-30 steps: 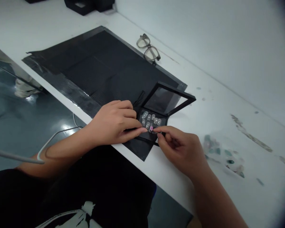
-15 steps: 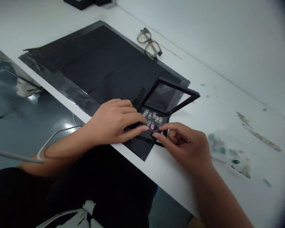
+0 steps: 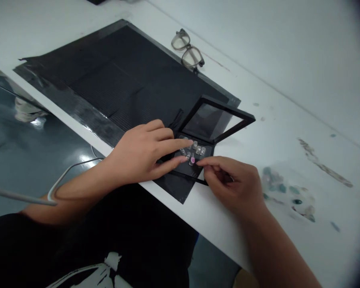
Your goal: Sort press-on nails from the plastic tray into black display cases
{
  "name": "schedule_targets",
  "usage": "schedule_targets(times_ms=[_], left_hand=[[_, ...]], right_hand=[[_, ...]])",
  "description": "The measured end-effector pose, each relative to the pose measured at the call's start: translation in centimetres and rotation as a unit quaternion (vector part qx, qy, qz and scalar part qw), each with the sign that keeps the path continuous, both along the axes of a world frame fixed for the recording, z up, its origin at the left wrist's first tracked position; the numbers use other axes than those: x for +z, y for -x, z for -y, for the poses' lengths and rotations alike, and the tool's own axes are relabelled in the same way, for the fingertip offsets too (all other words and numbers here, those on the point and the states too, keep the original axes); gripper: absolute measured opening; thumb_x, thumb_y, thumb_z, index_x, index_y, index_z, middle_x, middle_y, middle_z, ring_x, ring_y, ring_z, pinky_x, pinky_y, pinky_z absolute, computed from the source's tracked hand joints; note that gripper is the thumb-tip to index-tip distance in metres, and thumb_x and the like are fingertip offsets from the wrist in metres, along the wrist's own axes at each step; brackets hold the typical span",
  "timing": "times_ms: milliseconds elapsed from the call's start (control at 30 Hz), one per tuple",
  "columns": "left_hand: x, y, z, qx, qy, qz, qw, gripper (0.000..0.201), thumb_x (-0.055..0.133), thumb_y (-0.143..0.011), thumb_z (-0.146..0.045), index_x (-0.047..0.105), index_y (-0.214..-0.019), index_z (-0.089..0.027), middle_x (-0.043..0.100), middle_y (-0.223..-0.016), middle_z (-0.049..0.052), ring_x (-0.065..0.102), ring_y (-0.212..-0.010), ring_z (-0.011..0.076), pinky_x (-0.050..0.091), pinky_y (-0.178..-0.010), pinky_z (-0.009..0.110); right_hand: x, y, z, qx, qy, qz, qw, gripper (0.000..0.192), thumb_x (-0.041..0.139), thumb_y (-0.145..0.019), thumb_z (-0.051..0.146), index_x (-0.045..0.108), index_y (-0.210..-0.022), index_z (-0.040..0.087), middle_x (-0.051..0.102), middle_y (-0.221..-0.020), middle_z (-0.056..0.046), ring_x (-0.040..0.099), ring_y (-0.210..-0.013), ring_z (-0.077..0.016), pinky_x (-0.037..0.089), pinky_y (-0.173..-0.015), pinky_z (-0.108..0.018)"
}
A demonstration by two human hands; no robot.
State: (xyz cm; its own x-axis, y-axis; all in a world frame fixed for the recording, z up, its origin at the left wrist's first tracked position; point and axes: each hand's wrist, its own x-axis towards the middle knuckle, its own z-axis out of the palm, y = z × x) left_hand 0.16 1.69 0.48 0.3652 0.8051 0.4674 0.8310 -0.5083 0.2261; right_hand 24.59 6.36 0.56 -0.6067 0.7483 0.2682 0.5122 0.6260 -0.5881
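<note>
You are working over a small black hinged case lying on the near corner of a ribbed, matte black mat that is covering the smooth white counter. The case's square lid is standing open and tilted back, a glossy clear pane set in its thin black frame. Inside the tray, rows of small, pale, translucent press-on nails are sitting in a grid, and one pink nail is sitting at the front of them.

Your left hand is lying flat across the case's left side, fingers spread narrow, with the index finger reaching over the upper row and the thumb tip touching just beside the pink nail. Your right hand is curling in from the right, thumb and forefinger pinched close together at the pink nail; whether they are actually gripping it, you cannot tell.

To your right, loose teal and pale nails are lying scattered on the counter, well apart from the case. A pair of clear-framed eyeglasses is resting beyond the mat's far edge. Grey smears are marking the counter near the wall.
</note>
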Motion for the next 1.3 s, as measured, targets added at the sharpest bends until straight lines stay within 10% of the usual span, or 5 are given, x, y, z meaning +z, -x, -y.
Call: schedule_targets(times_ms=[467,1300], left_hand=[[-0.2,0.2,-0.2,-0.022,-0.001,0.017,1.0,0.025,0.057,-0.097,-0.038,0.074,-0.107,-0.021,0.072,-0.1,0.005,0.059,-0.112,0.0276,0.051,-0.093,0.042],[-0.2,0.4,-0.7,-0.055,0.01,0.029,0.998,0.026,0.057,-0.099,-0.04,0.075,-0.113,-0.026,0.071,-0.094,0.004,0.061,-0.107,0.0236,0.053,-0.089,0.037]], right_hand=[[0.8,0.3,0.8,-0.065,0.095,-0.022,0.993,0.02,0.065,-0.086,0.022,0.058,-0.105,0.021,0.043,-0.061,0.009,0.038,-0.049,-0.0065,0.032,-0.046,-0.021],[0.5,0.4,1.1,-0.084,0.012,0.024,0.996,0.012,0.07,-0.09,0.034,0.074,-0.095,0.023,0.044,-0.056,0.007,0.041,-0.047,-0.0063,0.035,-0.048,-0.022]])
